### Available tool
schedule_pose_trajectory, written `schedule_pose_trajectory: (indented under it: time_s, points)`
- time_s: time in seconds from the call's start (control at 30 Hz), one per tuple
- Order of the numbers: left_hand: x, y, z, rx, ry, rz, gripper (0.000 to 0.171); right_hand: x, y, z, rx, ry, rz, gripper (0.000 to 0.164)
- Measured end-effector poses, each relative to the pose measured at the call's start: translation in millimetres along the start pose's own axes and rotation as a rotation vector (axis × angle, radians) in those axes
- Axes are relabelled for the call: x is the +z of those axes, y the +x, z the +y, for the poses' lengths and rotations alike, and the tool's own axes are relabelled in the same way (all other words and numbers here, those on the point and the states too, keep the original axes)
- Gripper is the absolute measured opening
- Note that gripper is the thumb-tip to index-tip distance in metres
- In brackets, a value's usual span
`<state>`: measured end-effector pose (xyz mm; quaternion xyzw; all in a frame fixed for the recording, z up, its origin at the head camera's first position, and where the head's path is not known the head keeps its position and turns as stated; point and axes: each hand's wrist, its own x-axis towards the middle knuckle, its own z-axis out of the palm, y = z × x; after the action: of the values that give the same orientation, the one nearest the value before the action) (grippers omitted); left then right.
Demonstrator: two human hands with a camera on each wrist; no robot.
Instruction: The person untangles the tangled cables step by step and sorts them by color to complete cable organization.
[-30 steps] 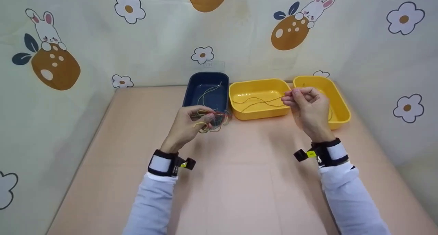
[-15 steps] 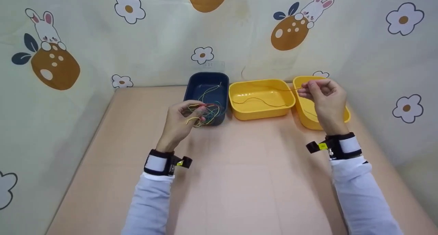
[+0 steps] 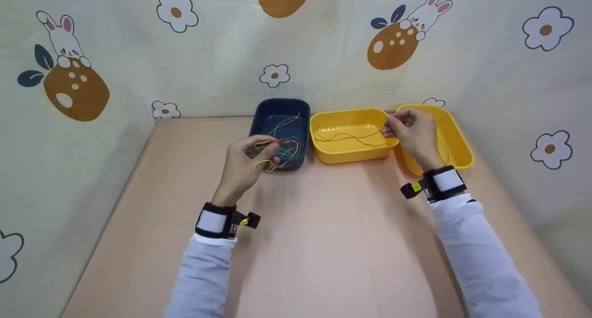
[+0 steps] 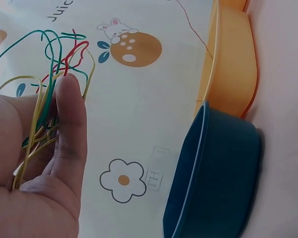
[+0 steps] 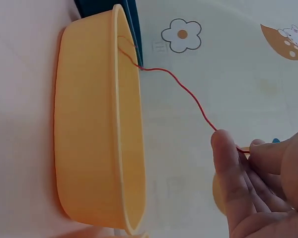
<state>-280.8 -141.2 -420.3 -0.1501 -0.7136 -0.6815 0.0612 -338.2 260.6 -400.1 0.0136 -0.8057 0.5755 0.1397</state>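
My left hand (image 3: 243,165) grips a loose tangle of thin green, yellow and red wires (image 4: 52,79) between thumb and fingers, in front of the dark blue bin (image 3: 255,119). Loops stick out past the fingertips. Over the right end of the middle yellow bin (image 3: 351,156), my right hand (image 3: 418,135) pinches one red wire (image 5: 184,88). Its far part trails wavily down into that bin. Another thin wire (image 3: 370,144) lies on the middle bin's floor. Yellow-green wires (image 3: 283,122) lie in the blue bin.
A second yellow bin (image 3: 462,144) stands angled at the right, partly behind my right hand, with a pale strand (image 3: 445,150) inside. The bins stand side by side along the patterned back wall (image 3: 222,68), on a pinkish table (image 3: 314,244).
My right hand first moved right with the red wire, lifting it, then came back left and lowered its tail into the middle bin. My left hand drew slightly left with the tangle.
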Motion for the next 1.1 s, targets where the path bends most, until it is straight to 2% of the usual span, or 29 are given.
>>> schedule_pose_trajectory:
  time_s: [0.13, 0.47, 0.63, 0.7, 0.83, 0.93, 1.1]
  points:
    - [1.8, -0.6, -0.6, 0.001, 0.022, -0.010, 0.019, 10, 10, 2, 0.065, -0.091, -0.044, 0.023]
    - [5.9, -1.2, -1.7, 0.002, 0.049, -0.030, 0.019, 25, 20, 9, 0.096, -0.296, -0.109, 0.018]
    - [6.9, -1.3, -1.4, 0.004, 0.058, -0.036, 0.019, 23, 25, 14, 0.161, -0.371, -0.176, 0.029]
    - [7.4, -0.9, -1.7, 0.000, 0.065, -0.035, 0.019, 21, 25, 16, 0.150, -0.414, -0.197, 0.033]
    - [8.6, -0.1, -1.8, -0.002, 0.076, -0.037, 0.019, 18, 24, 18, 0.094, -0.491, -0.200, 0.031]
    - [9.7, -0.4, -1.0, -0.001, 0.074, -0.035, 0.018, 19, 18, 15, 0.054, -0.481, -0.191, 0.030]
    - [13.1, -2.4, 1.3, 0.006, 0.071, -0.042, 0.017, 26, -3, 5, 0.003, -0.348, -0.194, 0.027]
